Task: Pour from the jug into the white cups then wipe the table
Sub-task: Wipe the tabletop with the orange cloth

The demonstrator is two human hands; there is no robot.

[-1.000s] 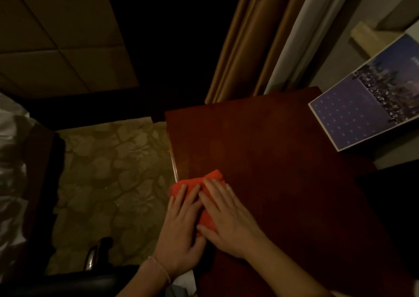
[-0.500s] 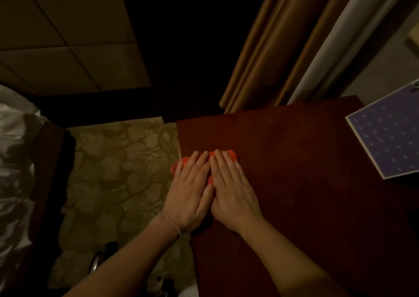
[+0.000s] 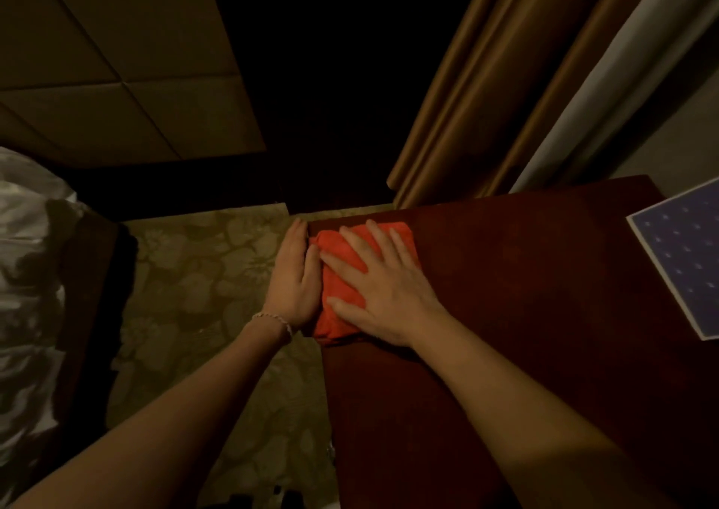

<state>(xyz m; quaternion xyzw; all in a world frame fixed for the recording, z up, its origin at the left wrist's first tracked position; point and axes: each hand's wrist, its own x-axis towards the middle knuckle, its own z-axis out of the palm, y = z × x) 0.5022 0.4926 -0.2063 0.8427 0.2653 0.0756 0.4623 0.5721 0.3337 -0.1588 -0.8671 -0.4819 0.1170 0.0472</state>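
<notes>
Right hand (image 3: pixel 385 294) flat, pressing red cloth (image 3: pixel 334 271) at tabletop (image 3: pixel 525 294) far-left corner; left hand (image 3: pixel 297 279) open against edge. Risk: cloth sliding off.

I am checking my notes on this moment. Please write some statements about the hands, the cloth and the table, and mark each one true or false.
1. The right hand lies flat on the orange cloth. True.
2. The cloth is in the middle of the table. False: it is at the far left corner.
3. The left hand is beside the cloth at the table's edge. True.
4. A jug stands on the table. False: none is visible.
5. The left wrist is bare. False: it wears a bracelet.
</notes>
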